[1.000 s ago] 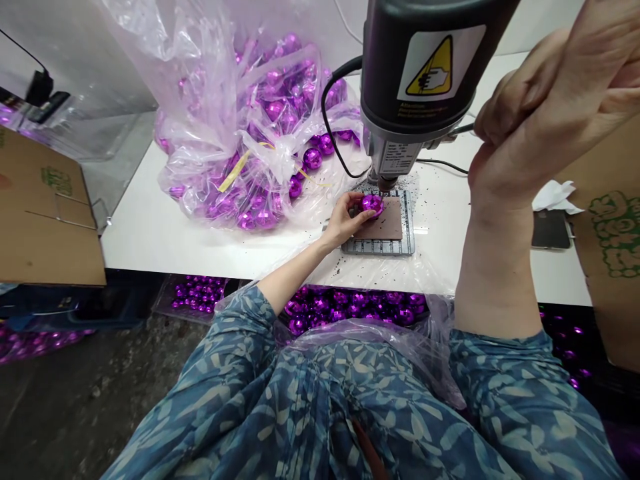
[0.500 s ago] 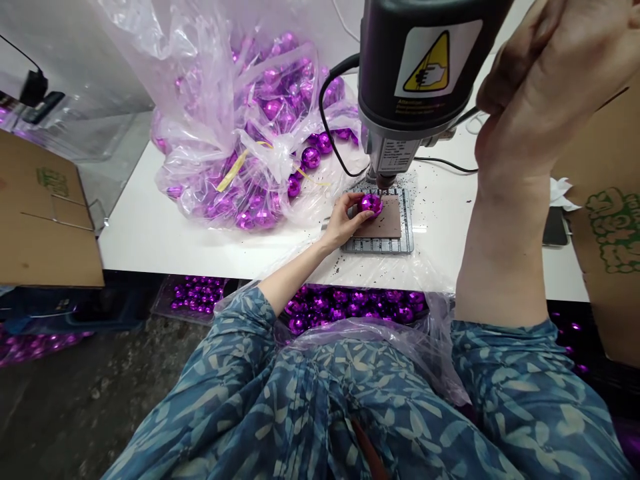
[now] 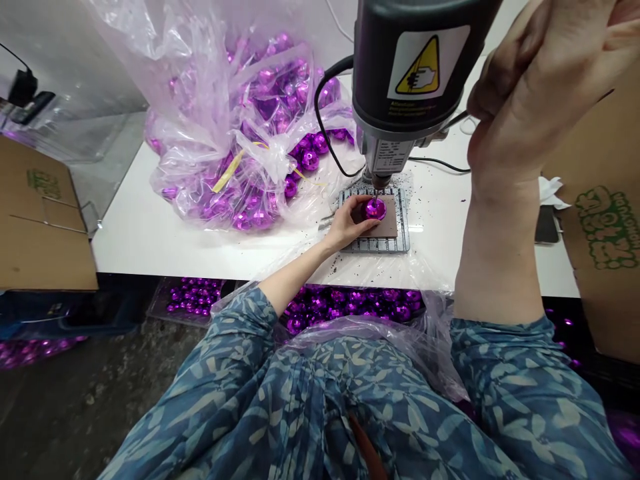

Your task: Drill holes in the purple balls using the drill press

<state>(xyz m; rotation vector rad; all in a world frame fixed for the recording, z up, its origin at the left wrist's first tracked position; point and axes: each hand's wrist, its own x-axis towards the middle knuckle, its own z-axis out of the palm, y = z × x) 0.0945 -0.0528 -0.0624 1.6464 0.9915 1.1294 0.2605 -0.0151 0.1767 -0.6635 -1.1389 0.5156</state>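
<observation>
My left hand (image 3: 351, 221) pinches a shiny purple faceted ball (image 3: 375, 209) and holds it on a brown pad (image 3: 389, 227) lying on the grey metal drill plate (image 3: 401, 244). The drill press head (image 3: 415, 60) hangs directly above, its tip just over the ball. Raised at the upper right, my right hand (image 3: 537, 87) is closed around the press's thin lever, most of which is hidden in the fist.
A clear plastic bag (image 3: 240, 133) full of purple balls lies on the white table (image 3: 150, 233) at the left. Another open bag of balls (image 3: 350, 310) hangs below the table edge. Cardboard boxes stand at far left (image 3: 35, 220) and right (image 3: 605, 233). A phone (image 3: 546, 225) lies near the right box.
My left hand shifted the purple ball slightly right, under the drill tip. My right hand stayed on the lever, rising a little.
</observation>
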